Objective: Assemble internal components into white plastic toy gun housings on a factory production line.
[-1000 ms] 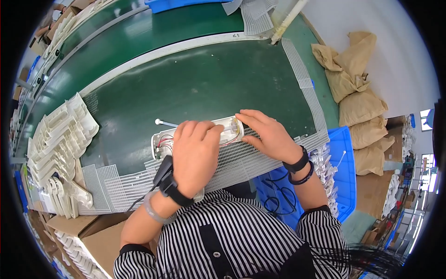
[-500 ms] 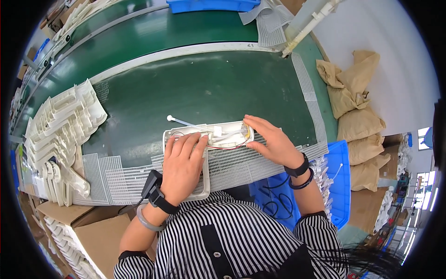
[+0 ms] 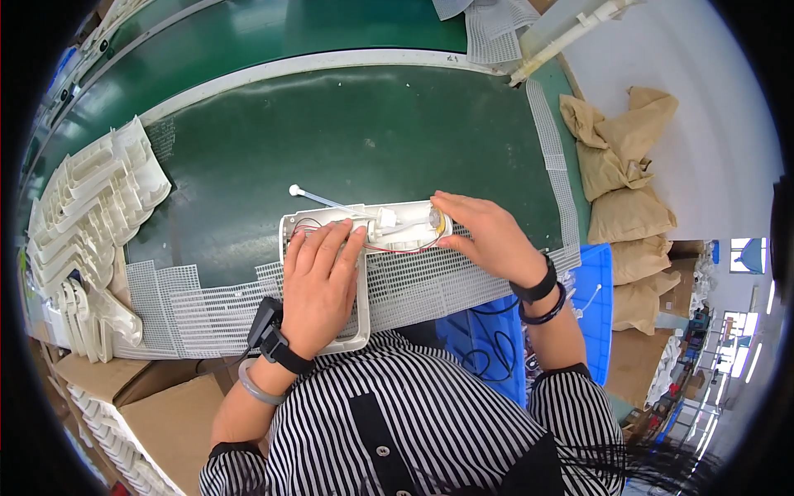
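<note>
A white plastic housing (image 3: 405,241) lies across the near edge of the work surface, its open side up. Thin red and dark wires, a small white connector and a round yellowish part at the right end show inside it. From its far rim sticks a translucent tube (image 3: 324,200) with a white round tip. My left hand (image 3: 321,277) rests over the housing's left end, fingers stretched out and covering part of the wires. The housing's handle-like frame (image 3: 361,318) runs toward me beside this hand. My right hand (image 3: 488,236) grips the right end between thumb and fingers.
Stacked white plastic shells (image 3: 99,207) stand at the left of the green table (image 3: 356,140). White mesh matting (image 3: 223,310) lines its near edge. A blue bin (image 3: 595,322) with white parts sits at the right, brown sacks (image 3: 624,215) behind it. A cardboard box (image 3: 174,422) is lower left.
The view has shifted a little, so the table sits higher in it and the blue tray at the far edge is out of sight. Both hands keep nearly the same places on the housing.
</note>
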A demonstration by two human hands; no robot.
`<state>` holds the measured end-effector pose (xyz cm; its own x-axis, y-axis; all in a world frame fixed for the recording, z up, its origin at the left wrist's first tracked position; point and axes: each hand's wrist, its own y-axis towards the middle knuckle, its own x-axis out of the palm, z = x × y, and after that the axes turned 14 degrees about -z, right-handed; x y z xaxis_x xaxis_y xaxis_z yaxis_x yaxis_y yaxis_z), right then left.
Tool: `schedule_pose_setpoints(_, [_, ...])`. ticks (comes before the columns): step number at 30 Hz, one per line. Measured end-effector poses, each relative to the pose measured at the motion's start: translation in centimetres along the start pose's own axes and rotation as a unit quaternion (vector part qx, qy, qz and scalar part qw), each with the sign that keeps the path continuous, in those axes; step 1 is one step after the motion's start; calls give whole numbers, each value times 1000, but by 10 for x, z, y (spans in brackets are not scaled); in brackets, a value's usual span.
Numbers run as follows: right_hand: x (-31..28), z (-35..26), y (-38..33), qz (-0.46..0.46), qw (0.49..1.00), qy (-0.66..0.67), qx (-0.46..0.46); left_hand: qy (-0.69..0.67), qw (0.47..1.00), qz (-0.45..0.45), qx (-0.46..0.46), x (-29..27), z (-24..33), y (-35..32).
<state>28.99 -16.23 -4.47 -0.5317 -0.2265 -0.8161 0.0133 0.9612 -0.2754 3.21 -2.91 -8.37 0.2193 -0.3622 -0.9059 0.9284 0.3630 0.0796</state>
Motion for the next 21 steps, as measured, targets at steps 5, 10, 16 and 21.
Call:
schedule_pose_setpoints(5, [26, -5, -10, 96, 992, -76, 3, 18, 1000, 20, 5, 7, 0, 0])
schedule_pose_setpoints(10, [35, -3, -13, 132, 990, -50, -8, 20, 1000, 21, 8, 5, 0, 1])
schedule_pose_setpoints(16, [9, -12, -15, 76, 997, -11, -3, 81, 995, 32, -48, -1, 6, -5])
schedule_pose_setpoints(21, [9, -23, -9, 84, 992, -74, -62, 106, 992, 28, -57, -6, 1, -11])
